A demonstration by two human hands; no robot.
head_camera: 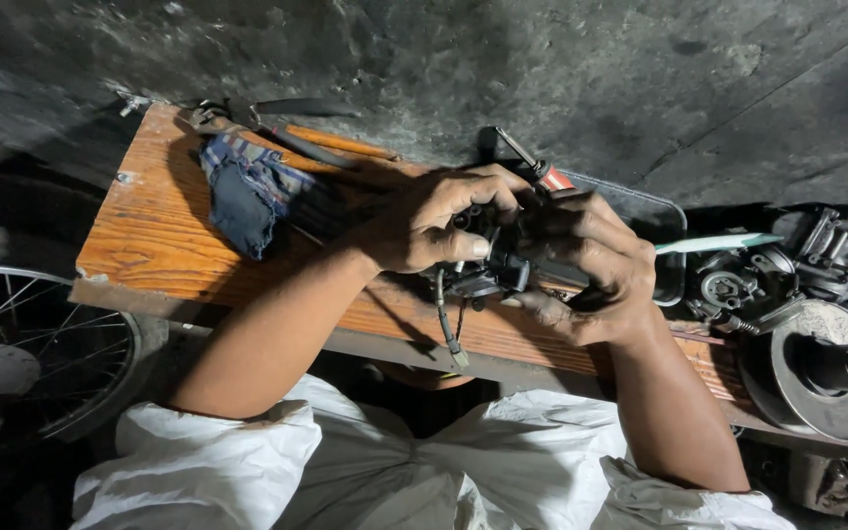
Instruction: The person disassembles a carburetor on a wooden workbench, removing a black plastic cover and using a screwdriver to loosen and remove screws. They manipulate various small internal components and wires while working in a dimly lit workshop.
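Black metal part (pixel 503 257) is sitting over the bench (pixel 149 236) — I am gripping it with my left hand (pixel 424 226) and right hand (pixel 591 270) together. It is looking heavy, hard, greasy — holding its body, not the hose (pixel 444 324).

Wooden bench (pixel 149 236) is sitting on a dark concrete floor (pixel 542 69). Blue rag (pixel 247 191) is lying on its far-left part, pliers (pixel 277 132) just beyond the rag, engine parts (pixel 797 294) crowding the opposite end.
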